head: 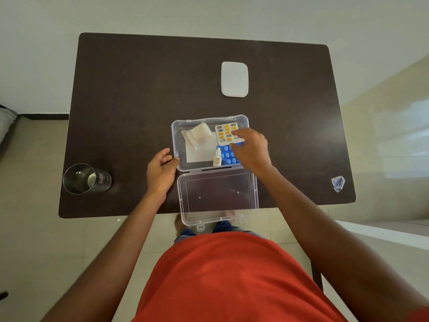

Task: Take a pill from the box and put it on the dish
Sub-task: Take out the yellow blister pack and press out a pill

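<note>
The box sits open in the middle of the table. The right hand reaches into it, fingers spread loose over the pill sheets, holding nothing. The left hand rests on the box's left wall, fingers loose. The dish lies behind the box, well apart.

You have a dark brown table in front of you. A clear plastic box sits near its middle, its open lid lying flat toward you and overhanging the table's near edge. Beyond the box lies a white dish. Left of the box stands a steel tumbler; far right of the box lies a small foil packet.
</note>
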Available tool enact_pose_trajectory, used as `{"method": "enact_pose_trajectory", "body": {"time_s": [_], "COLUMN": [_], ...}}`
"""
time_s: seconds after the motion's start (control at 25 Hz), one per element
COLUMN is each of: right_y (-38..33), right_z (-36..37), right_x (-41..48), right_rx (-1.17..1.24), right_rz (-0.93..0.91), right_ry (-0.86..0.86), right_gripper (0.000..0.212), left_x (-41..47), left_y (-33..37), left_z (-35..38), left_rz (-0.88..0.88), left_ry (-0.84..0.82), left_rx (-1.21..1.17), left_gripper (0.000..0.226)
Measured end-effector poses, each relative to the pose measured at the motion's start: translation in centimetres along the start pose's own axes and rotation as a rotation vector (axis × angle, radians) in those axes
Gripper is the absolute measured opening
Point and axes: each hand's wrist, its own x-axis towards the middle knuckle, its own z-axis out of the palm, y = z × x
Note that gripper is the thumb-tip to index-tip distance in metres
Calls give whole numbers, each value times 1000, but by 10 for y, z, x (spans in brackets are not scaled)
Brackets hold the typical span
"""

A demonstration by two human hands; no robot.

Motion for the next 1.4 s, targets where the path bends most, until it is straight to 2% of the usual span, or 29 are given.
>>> {"method": "enact_pose_trajectory", "body": {"time_s": [0.12,0.2,0.44,0.8,1.08,1.16,1.24,1.32,1.4], "right_y": [-3,1,13,14,9,9,5,1,-3], "right_z": [16,27,34,29,28,22,12,-4,-16], "right_x": [32,40,31,35,37,35,33,28,14], "right_rx": [-247,-329,-336,-442,-487,-388,-200,172,579], "right_rz": [-139,-150,-196,-240,-313,-291,-156,43,259], "right_ry": [-236,-318,-200,-286,-174,-103,23,124,108], "right_gripper": [59,62,42,66,45,31,26,22,14], "left_x": [11,15,13,15,16,16,10,-2,-18], "left_y": [2,0,-2,-3,-4,-4,-2,4,12], "left_z": [8,10,14,13,13,12,12,12,11], "left_rz": [18,20,40,26,24,19,47,151,285], "left_ry": [-30,-21,-9,-38,-48,-40,9,113,155], "left_rx": [13,28,18,-27,-39,-33,-11,41,64], "left_gripper": [45,41,39,39,38,37,35,31,27]}}
